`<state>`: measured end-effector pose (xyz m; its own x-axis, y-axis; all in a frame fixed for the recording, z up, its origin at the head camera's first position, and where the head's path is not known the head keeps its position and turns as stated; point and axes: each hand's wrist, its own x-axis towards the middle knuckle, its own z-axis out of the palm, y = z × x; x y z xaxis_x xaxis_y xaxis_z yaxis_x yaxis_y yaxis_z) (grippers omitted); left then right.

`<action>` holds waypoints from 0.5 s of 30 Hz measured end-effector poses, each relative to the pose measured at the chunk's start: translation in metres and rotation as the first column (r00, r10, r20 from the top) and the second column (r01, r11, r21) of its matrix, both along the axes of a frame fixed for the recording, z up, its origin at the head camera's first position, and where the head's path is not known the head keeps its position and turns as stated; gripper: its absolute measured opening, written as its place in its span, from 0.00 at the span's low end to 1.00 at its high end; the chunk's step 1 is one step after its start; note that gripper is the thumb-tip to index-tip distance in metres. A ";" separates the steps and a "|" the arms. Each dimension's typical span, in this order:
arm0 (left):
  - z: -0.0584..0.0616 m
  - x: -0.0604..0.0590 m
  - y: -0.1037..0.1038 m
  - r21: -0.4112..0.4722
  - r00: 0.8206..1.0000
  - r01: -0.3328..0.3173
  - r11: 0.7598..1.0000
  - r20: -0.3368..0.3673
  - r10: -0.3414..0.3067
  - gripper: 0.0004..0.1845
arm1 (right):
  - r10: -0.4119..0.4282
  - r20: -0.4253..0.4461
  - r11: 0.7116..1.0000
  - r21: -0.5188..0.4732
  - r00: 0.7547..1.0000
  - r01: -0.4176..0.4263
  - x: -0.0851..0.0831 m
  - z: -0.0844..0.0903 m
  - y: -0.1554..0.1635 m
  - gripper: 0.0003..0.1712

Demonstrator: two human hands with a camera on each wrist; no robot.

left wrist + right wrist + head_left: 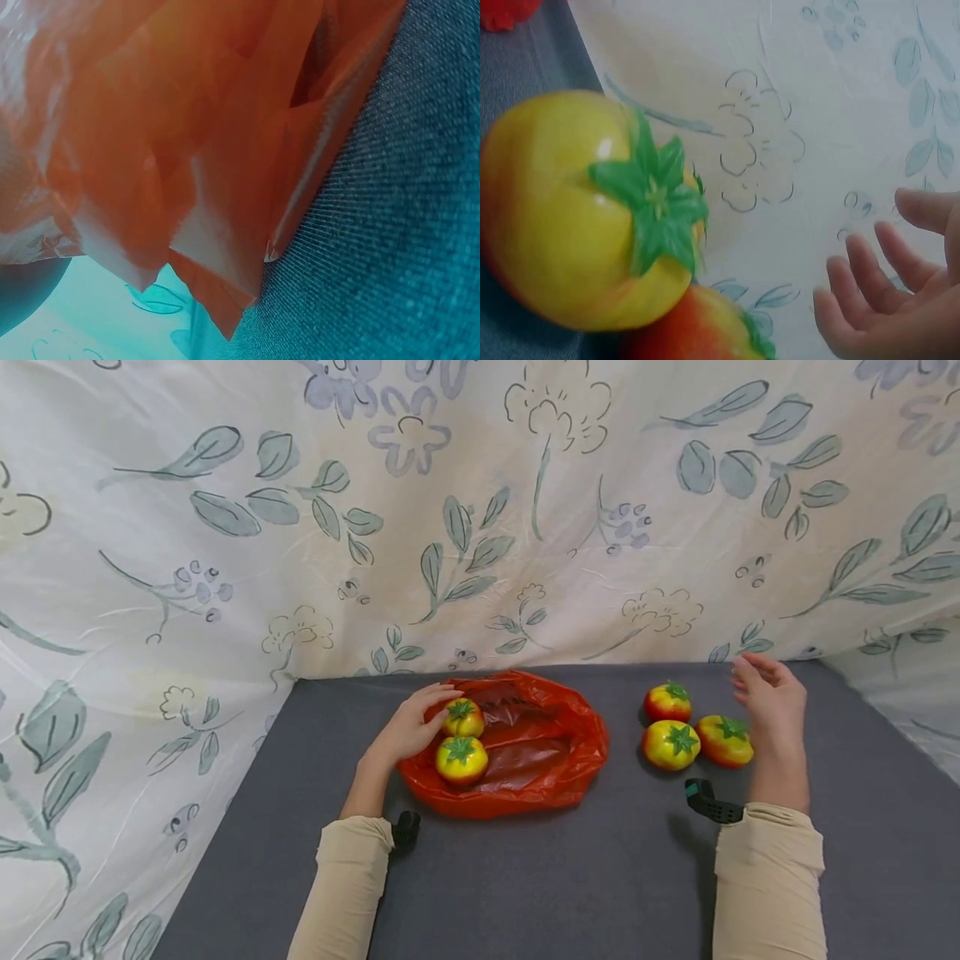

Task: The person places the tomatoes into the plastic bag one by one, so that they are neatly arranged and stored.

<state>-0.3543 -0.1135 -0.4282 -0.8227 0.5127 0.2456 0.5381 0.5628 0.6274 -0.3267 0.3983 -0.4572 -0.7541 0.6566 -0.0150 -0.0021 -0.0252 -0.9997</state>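
Observation:
A red plastic bag (525,777) lies spread with its mouth up, its loose folds filling the left wrist view. Two yellow-and-red toy tomatoes with green star-shaped tops, a front one (461,761) and a back one (462,718), sit at its left side. My left hand (408,724) holds the bag's left rim, thumb close against the back tomato. My right hand (774,710) is raised at the right, fingers loosely bent and holding nothing. Beside it are three similar toy tomatoes, a front one (671,745), a back one (668,702) and a right one (724,742).
A dark grey cloth (570,885) covers the table. Behind and at the sides hangs a pale curtain (465,527) with printed leaves and flowers. A black wrist camera is strapped to each forearm, the right one (712,803) close to the three tomatoes.

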 end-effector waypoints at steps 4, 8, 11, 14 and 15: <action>0.000 0.000 0.001 -0.008 1.000 -0.003 1.000 0.002 0.003 0.20 | -0.020 0.061 0.997 -0.070 0.998 0.024 0.004 0.000 0.004 0.36; 0.000 -0.001 0.000 -0.009 1.000 -0.007 1.000 0.004 0.007 0.20 | -0.033 0.157 0.998 -0.045 0.987 0.040 0.005 -0.003 0.006 0.35; -0.001 -0.002 0.000 -0.010 1.000 -0.011 1.000 0.009 0.011 0.20 | -0.024 0.240 1.000 -0.010 0.971 0.027 0.006 -0.006 0.005 0.35; -0.002 -0.002 0.000 -0.010 1.000 -0.011 1.000 0.011 0.011 0.21 | 0.008 0.305 1.000 0.016 0.952 -0.013 0.007 -0.008 0.004 0.36; -0.002 -0.002 0.000 -0.011 1.000 -0.011 1.000 0.009 0.011 0.21 | 0.017 0.320 0.999 0.025 0.947 -0.026 0.008 -0.009 0.004 0.37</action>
